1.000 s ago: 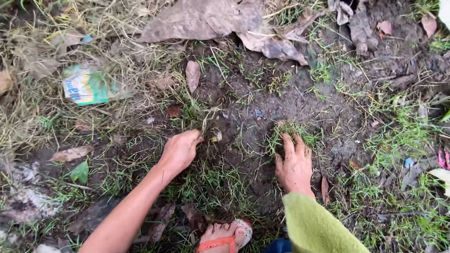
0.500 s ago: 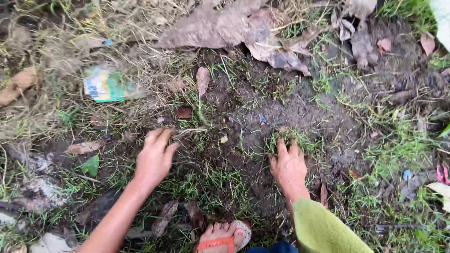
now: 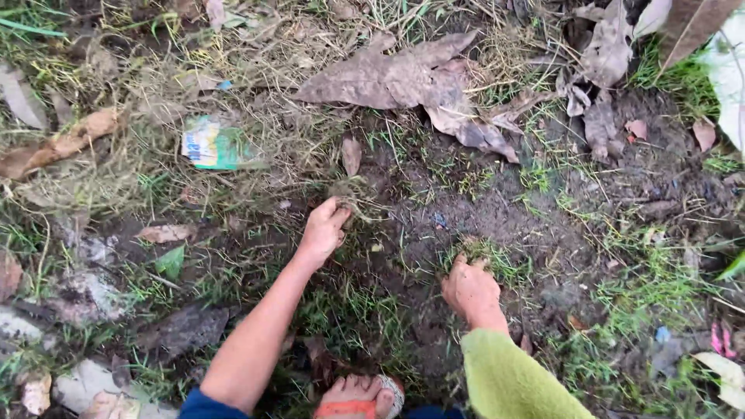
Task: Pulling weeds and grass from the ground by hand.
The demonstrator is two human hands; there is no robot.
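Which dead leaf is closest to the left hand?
The small brown oval leaf just above the left hand. The big crumpled leaf lies farther up; the pale leaf sits farther left.

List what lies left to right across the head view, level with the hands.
Green leaf → left hand, closed on a grass tuft → right hand, curled on a grass clump → pink scrap.

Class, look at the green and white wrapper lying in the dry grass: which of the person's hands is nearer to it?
Left. The left hand is below and right of the wrapper, gripping a grass tuft; the right hand is farther right, on another grass clump.
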